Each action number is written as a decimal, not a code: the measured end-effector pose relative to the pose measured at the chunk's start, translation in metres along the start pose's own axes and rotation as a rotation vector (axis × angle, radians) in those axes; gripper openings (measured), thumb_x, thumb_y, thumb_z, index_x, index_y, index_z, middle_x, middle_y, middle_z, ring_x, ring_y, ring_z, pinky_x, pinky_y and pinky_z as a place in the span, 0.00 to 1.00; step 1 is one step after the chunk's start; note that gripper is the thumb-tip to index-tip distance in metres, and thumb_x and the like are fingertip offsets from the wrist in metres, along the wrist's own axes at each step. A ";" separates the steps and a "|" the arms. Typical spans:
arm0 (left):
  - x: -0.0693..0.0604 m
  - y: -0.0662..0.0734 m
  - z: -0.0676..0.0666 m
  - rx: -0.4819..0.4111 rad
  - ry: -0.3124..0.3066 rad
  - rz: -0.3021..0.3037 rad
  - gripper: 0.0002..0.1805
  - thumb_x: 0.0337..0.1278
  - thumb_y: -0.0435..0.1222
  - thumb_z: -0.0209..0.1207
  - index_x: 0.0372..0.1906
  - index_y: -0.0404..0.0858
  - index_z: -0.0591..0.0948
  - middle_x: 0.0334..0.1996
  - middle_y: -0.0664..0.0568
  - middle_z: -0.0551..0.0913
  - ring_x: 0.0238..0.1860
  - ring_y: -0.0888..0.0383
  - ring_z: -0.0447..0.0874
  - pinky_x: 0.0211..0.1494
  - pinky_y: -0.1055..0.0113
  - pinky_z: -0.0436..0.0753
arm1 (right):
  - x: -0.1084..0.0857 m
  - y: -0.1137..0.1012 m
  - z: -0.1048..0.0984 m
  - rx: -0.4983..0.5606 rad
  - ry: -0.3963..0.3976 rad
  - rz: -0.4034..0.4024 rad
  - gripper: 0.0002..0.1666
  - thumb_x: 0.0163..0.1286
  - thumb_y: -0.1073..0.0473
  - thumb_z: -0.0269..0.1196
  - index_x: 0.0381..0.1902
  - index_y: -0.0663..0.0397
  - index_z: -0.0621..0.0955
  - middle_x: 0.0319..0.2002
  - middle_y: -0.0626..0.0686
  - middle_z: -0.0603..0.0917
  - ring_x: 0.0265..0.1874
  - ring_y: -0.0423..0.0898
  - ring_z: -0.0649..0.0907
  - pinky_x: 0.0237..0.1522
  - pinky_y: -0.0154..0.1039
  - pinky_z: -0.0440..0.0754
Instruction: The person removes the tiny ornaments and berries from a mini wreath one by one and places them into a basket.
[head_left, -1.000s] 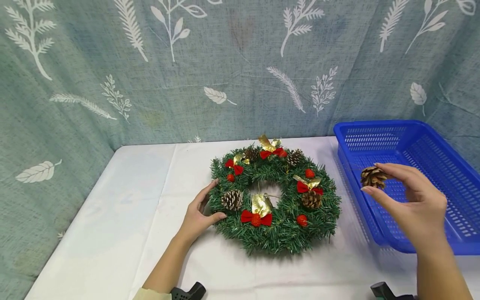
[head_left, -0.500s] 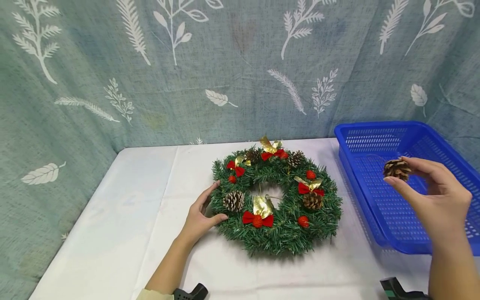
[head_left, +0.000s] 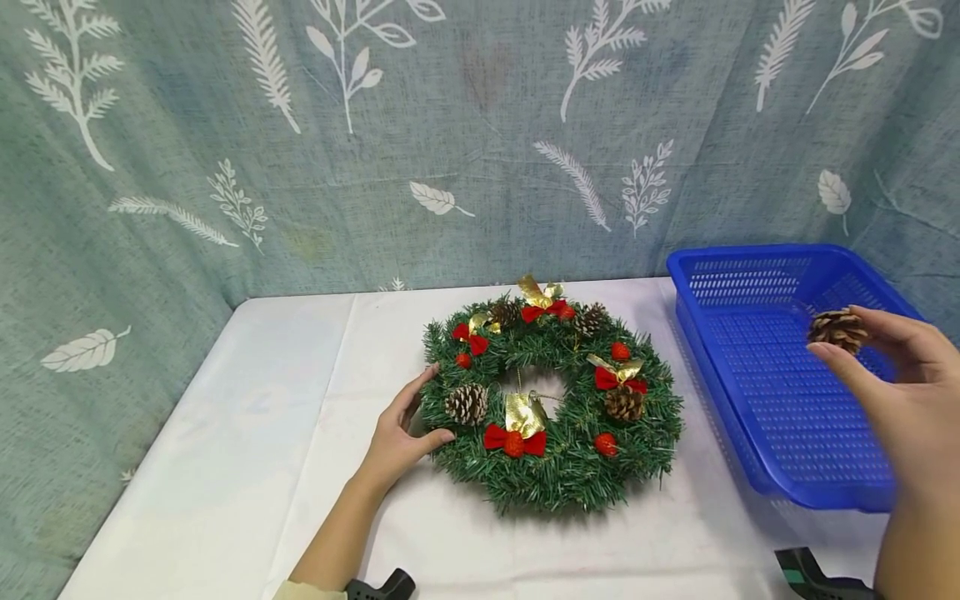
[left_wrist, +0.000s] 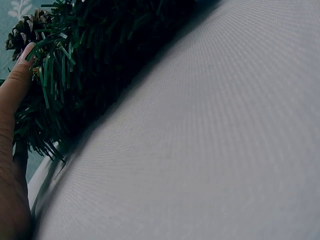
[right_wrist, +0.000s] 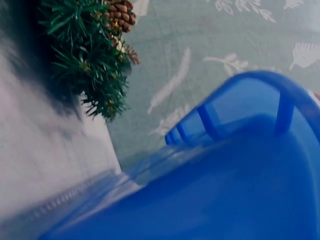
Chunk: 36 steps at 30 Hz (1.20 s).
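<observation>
A green Christmas wreath, trimmed with red bows, gold ribbons, red berries and several pine cones, lies flat on the white-covered table. My left hand holds its left edge between thumb and fingers; the left wrist view shows one digit against the needles. Over the blue plastic basket on the right, my right hand pinches a loose brown pine cone between thumb and fingertips. That pinch lies outside the right wrist view, which shows mostly the basket wall.
A grey-green curtain with white leaf prints hangs behind the table and along its left side. The basket's raised rim stands a short way right of the wreath. Black wrist devices show at the bottom.
My right hand has carried the pine cone rightward and slightly up, from the basket's left rim to over its inside. My left hand has stayed on the wreath.
</observation>
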<state>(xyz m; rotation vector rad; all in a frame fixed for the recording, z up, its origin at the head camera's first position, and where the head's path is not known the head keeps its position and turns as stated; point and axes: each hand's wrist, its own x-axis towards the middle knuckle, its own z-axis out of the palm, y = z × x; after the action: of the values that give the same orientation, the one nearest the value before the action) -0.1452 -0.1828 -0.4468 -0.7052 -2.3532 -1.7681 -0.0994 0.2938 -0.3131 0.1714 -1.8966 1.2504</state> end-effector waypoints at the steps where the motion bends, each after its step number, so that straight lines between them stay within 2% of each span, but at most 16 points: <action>1: 0.000 0.001 0.000 -0.001 -0.001 -0.001 0.49 0.43 0.24 0.68 0.73 0.41 0.58 0.72 0.47 0.58 0.73 0.64 0.50 0.71 0.77 0.55 | 0.000 0.001 -0.001 -0.015 0.009 0.013 0.24 0.51 0.80 0.67 0.49 0.69 0.81 0.43 0.43 0.82 0.41 0.33 0.81 0.49 0.20 0.75; 4: 0.000 0.009 0.001 -0.008 -0.004 0.002 0.48 0.43 0.24 0.68 0.72 0.37 0.58 0.72 0.43 0.58 0.73 0.66 0.50 0.70 0.78 0.55 | 0.001 0.003 -0.004 -0.087 0.031 0.062 0.26 0.50 0.80 0.67 0.50 0.65 0.82 0.42 0.41 0.81 0.41 0.32 0.81 0.48 0.19 0.74; 8: 0.000 0.019 0.002 -0.015 -0.003 0.018 0.47 0.44 0.24 0.68 0.71 0.32 0.58 0.71 0.38 0.58 0.72 0.65 0.51 0.70 0.79 0.56 | 0.001 0.005 -0.006 -0.180 0.035 0.113 0.28 0.50 0.79 0.68 0.52 0.65 0.81 0.42 0.35 0.80 0.41 0.30 0.80 0.47 0.18 0.74; 11: 0.000 0.013 0.002 -0.012 -0.001 0.026 0.47 0.44 0.25 0.68 0.72 0.35 0.59 0.71 0.41 0.59 0.73 0.64 0.51 0.70 0.78 0.56 | 0.000 0.008 -0.007 -0.208 0.036 0.135 0.28 0.51 0.78 0.68 0.52 0.64 0.81 0.42 0.34 0.79 0.41 0.29 0.79 0.46 0.17 0.74; 15: 0.000 0.001 0.001 -0.012 -0.002 0.026 0.48 0.44 0.27 0.69 0.73 0.43 0.59 0.72 0.48 0.59 0.73 0.62 0.50 0.71 0.77 0.55 | 0.001 0.013 -0.009 -0.218 0.049 0.176 0.28 0.52 0.76 0.69 0.53 0.60 0.81 0.42 0.34 0.79 0.41 0.29 0.79 0.45 0.16 0.74; 20: 0.000 0.000 0.000 -0.014 -0.008 0.010 0.47 0.46 0.30 0.69 0.73 0.45 0.59 0.72 0.50 0.58 0.73 0.62 0.50 0.71 0.76 0.55 | 0.002 0.019 -0.010 -0.185 0.057 0.238 0.26 0.54 0.75 0.68 0.53 0.60 0.81 0.40 0.34 0.80 0.41 0.31 0.79 0.45 0.16 0.74; 24: 0.001 0.002 0.001 -0.011 -0.006 -0.005 0.48 0.46 0.28 0.68 0.73 0.44 0.58 0.72 0.49 0.58 0.73 0.63 0.49 0.71 0.77 0.55 | 0.003 0.024 -0.010 -0.169 0.055 0.232 0.25 0.54 0.76 0.67 0.52 0.62 0.81 0.39 0.34 0.81 0.39 0.31 0.79 0.44 0.16 0.74; 28: 0.001 0.002 0.000 -0.011 -0.001 -0.009 0.48 0.45 0.25 0.68 0.73 0.40 0.57 0.72 0.45 0.57 0.73 0.64 0.50 0.70 0.78 0.55 | 0.004 0.029 -0.009 -0.171 0.066 0.263 0.24 0.55 0.74 0.67 0.52 0.61 0.82 0.38 0.33 0.81 0.37 0.29 0.79 0.41 0.15 0.74; 33: 0.001 0.002 0.000 -0.018 0.000 0.006 0.47 0.45 0.25 0.68 0.72 0.35 0.58 0.71 0.40 0.57 0.73 0.63 0.50 0.70 0.79 0.55 | 0.005 0.033 -0.009 -0.192 0.090 0.346 0.24 0.55 0.70 0.70 0.51 0.57 0.83 0.35 0.31 0.80 0.35 0.26 0.79 0.38 0.13 0.73; 36: 0.001 0.003 0.001 -0.015 0.003 0.001 0.48 0.44 0.25 0.68 0.73 0.38 0.58 0.72 0.43 0.58 0.73 0.63 0.50 0.70 0.79 0.55 | 0.006 0.034 -0.010 -0.202 0.096 0.406 0.24 0.54 0.69 0.70 0.51 0.57 0.83 0.34 0.31 0.80 0.33 0.26 0.79 0.38 0.13 0.73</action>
<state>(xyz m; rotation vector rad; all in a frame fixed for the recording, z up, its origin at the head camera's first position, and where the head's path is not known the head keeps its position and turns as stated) -0.1447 -0.1811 -0.4436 -0.7049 -2.3402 -1.7865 -0.1152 0.3205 -0.3313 -0.3922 -2.0198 1.2871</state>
